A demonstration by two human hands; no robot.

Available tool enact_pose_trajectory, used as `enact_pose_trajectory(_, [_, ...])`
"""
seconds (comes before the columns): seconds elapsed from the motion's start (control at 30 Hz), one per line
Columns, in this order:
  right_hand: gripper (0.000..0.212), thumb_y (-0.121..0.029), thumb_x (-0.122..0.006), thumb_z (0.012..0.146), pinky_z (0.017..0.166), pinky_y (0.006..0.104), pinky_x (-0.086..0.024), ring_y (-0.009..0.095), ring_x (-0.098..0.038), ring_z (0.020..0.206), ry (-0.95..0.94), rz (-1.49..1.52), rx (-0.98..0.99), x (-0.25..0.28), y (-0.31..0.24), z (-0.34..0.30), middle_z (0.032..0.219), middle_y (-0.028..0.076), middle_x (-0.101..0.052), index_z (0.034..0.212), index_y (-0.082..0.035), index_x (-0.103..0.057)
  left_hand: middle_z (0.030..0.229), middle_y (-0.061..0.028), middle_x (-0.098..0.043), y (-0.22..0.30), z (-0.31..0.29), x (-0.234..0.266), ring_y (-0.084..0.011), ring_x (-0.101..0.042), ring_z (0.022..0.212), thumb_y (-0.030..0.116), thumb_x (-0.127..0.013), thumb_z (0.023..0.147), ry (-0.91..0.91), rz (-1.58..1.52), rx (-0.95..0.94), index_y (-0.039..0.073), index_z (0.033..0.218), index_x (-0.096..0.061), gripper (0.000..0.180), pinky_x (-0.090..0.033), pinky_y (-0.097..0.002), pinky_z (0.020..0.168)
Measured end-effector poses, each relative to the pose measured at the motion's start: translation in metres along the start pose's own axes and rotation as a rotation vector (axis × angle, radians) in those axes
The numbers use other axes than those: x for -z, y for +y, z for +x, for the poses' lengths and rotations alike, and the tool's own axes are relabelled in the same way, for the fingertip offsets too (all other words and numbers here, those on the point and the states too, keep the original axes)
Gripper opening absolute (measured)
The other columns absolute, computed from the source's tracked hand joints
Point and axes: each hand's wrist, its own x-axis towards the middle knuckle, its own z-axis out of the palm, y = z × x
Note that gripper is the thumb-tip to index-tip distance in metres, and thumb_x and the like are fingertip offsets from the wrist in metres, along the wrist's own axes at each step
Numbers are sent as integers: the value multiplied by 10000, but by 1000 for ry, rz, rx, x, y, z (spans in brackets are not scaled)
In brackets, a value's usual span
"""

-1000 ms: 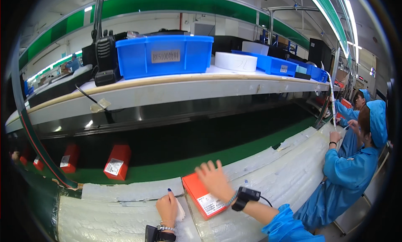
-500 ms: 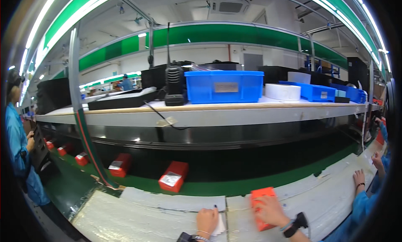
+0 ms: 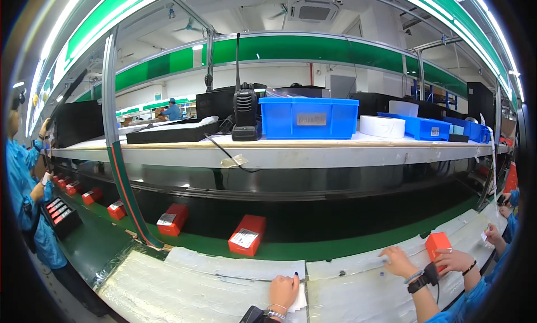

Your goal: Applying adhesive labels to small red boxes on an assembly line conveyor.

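My left hand (image 3: 284, 292) is curled, fingers down, over some white paper slips (image 3: 302, 298) near the lower middle of the pale, film-covered bench (image 3: 358, 281). The slips' edges show to the right of the hand. Off to the right, my right hand (image 3: 398, 261) is raised slightly above the bench, fingers apart, holding nothing. A dark device is strapped at its wrist. Beyond it stands a red box (image 3: 437, 245), apart from my fingers. A co-worker's hand (image 3: 456, 261) with a dark bracelet is at that box.
Several red boxes with white labels, the nearest a red carton (image 3: 246, 235), line the green belt (image 3: 302, 251). Above, a shelf (image 3: 335, 153) bears a walkie-talkie (image 3: 245, 113), blue bins (image 3: 309, 119) and a white roll (image 3: 382, 126). People in blue stand at both sides.
My right hand has let go of the red box and moved right. The box is now farther right, at the co-worker's hand. My left hand stays at the slips. The view has shifted slightly.
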Motion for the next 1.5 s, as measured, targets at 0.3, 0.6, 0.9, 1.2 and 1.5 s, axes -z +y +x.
enact_pose_trajectory(0.3, [329,-111,-557,771,953,470,-353,327,-482,1084,224,34,177,-100,-101,7,1145,145,-541,1098,-86,-585,612,-142,-607,12,0,-8,-323,-572,636,212,-562,857,62,18,-52,7,584,-607,345,-469,-430,620])
enact_pose_trajectory(0.6, [320,-92,-536,791,986,476,-326,313,-463,1113,227,156,214,-99,-104,5,1154,133,-541,1107,-100,-582,573,-167,-596,17,-1,8,-350,-597,539,349,-485,909,-149,26,91,75,620,-667,437,-477,-457,532])
enact_pose_trajectory(0.9, [306,-91,-523,792,976,473,-342,320,-476,1106,248,135,225,-100,-101,11,1161,147,-540,1092,-73,-580,481,19,-293,35,-24,149,-100,-304,422,157,-465,884,577,-402,101,58,552,-338,369,-205,-281,400])
enact_pose_trajectory(1.2, [306,-83,-515,798,985,462,-335,317,-468,1111,291,126,212,-107,-102,8,1148,136,-552,1095,-83,-589,663,-54,-475,-96,-280,249,-163,-461,588,157,-479,912,1429,198,380,51,732,-490,209,-417,-305,651])
enact_pose_trajectory(1.5, [291,-82,-529,790,980,460,-338,304,-481,1099,311,119,187,-104,-102,5,1131,127,-563,1071,-85,-603,902,-133,-527,-133,-329,273,-203,-514,810,165,-522,918,1562,226,270,7,962,-528,164,-421,-329,797])
